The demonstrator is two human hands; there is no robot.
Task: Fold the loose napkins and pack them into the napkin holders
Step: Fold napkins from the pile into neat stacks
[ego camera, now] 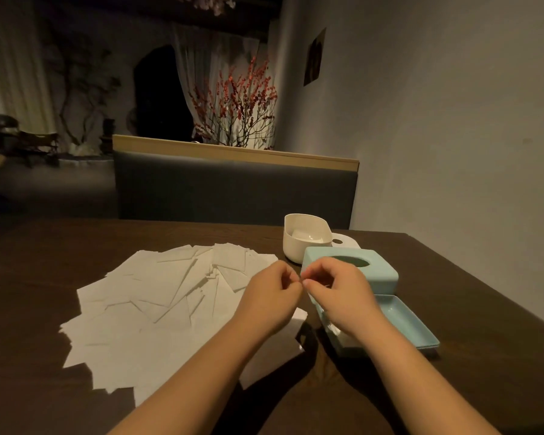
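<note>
Several loose white napkins (157,309) lie fanned over the left half of the dark wooden table (468,387). My left hand (269,298) and my right hand (338,293) meet fingertip to fingertip above the table, fingers curled. They pinch the top edge of a white napkin (299,317), and only its lower corner shows between my wrists. Just behind them stands the pale blue holder lid (380,274) with an oval slot. Its open blue base tray (402,321) lies under my right wrist with white paper inside.
A white oval napkin holder (296,246) stands open at the back, with its white lid (347,241) flat beside it. A grey bench back (233,189) faces me across the table. A plain wall runs along the right side.
</note>
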